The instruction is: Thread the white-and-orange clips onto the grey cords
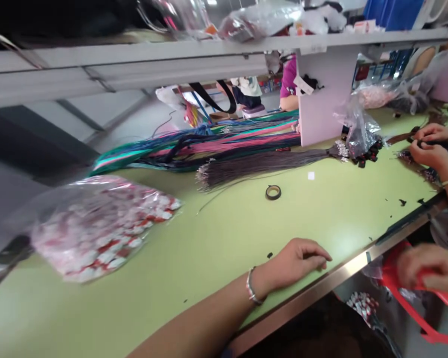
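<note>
lying loosely curled, left hand (293,261) touches tabletop (224,243).

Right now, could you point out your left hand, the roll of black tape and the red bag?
Left hand (293,262): head view, on the middle of the hand.
Roll of black tape (274,198): head view, on the ring's near edge.
Red bag (391,266): head view, on its upper left part.

own hands (295,259): 2; co-worker's hands (433,155): 2; tape roll (273,197): 1; red bag (391,271): 1
</note>
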`<state>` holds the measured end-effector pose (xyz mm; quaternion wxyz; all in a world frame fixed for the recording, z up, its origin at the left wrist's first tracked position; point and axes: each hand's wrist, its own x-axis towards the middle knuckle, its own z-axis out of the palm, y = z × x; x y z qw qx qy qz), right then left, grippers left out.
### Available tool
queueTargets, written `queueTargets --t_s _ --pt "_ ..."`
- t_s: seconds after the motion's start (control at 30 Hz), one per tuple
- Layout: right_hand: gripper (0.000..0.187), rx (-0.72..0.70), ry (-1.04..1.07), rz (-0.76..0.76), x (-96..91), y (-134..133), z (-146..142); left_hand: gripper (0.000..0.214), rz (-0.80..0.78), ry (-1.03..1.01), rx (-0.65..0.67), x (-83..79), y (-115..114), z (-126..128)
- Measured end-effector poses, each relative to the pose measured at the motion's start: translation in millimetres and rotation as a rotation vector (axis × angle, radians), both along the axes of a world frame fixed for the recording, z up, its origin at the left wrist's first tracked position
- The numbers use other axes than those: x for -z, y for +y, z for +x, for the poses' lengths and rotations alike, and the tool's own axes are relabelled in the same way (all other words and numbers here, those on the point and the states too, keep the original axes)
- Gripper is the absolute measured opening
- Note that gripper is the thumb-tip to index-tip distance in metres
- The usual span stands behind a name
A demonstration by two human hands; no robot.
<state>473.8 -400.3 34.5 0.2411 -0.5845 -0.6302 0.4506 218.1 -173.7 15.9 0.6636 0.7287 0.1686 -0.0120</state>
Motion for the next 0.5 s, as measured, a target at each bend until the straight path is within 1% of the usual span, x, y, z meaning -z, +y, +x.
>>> queueTargets --t_s 0.03,0.07,0.1,0.13,0.17,0.2,0.23,0.27,0.3,0.37,0.43,0.5 --pt "0.031 0.050 -0.078 0.070 -15.5 32 3 0.018 -0.002 0.008 -0.020 0.4 3 -8" --pt "0.030 0.132 -0.183 0.129 -25.0 67 6 0.018 -0.012 0.012 -0.054 1.7 6 -15" --pt "0.030 0.247 -0.318 0.189 -29.1 106 11 0.018 -0.028 0.014 -0.095 3.6 9 -20" --pt "0.030 0.349 -0.464 0.253 -28.7 145 18 0.018 -0.047 0.013 -0.132 6.0 12 -25" --pt "0.030 0.419 -0.615 0.312 -25.3 183 26 0.018 -0.066 0.010 -0.163 8.5 14 -29" --pt "0.030 0.448 -0.768 0.347 -20.2 217 35 0.018 -0.083 0.005 -0.185 10.9 15 -32" --pt "0.031 0.441 -0.925 0.349 -14.5 247 44 0.019 -0.094 0.001 -0.195 12.8 16 -34" --pt "0.032 0.437 -1.083 0.333 -9.2 272 52 0.019 -0.100 -0.003 -0.196 14.3 16 -35" --pt "0.034 0.435 -1.225 0.302 -4.8 291 60 0.019 -0.106 -0.007 -0.189 15.0 16 -35" --pt "0.031 0.433 -1.292 0.290 1.0 316 72 0.019 -0.116 -0.016 -0.166 14.6 17 -36" --pt "0.026 0.399 -1.325 0.285 2.7 326 83 0.019 -0.123 -0.022 -0.149 12.6 18 -37" --pt "0.023 0.343 -1.343 0.288 -0.5 329 94 0.020 -0.115 -0.019 -0.138 10.6 19 -37"
